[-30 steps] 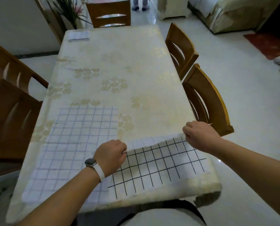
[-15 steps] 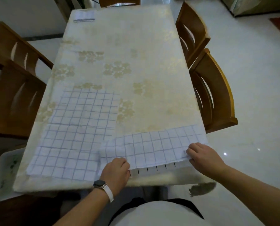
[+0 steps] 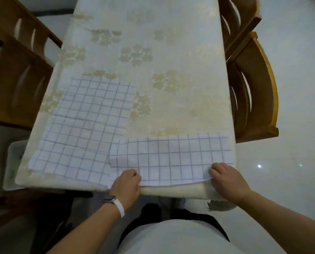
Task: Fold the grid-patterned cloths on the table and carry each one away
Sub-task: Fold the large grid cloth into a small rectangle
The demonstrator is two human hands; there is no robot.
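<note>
Pinching the near edge of the folded cloth (image 3: pixel 171 158), both hands work in the lower middle of the frame. The left hand (image 3: pixel 127 184) has its fingers (image 3: pixel 133 176) curled tight on the near left corner. The right hand (image 3: pixel 226 178) has its fingers (image 3: pixel 214 170) curled on the near right corner, where the edge lifts a little; neither thumb shows, so the grip underneath cannot be seen.

This cloth lies as a wide strip along the near edge of the table (image 3: pixel 171 52), from the middle to the right side. Its left end overlaps the flat cloth (image 3: pixel 90 125), which is spread full size in the centre left of the frame.

By my reading the task is early. One cloth looks doubled over once, its edges brought together at the table's rim. It probably needs at least one more fold, end to end, before it is small enough to carry off. The flat cloth looks untouched: all its folding and its carrying remain. Nothing in view shows a cloth already taken away.

A pale tub (image 3: pixel 12 158) shows below the table at the lower left; whether cloths go there I cannot tell.
</note>
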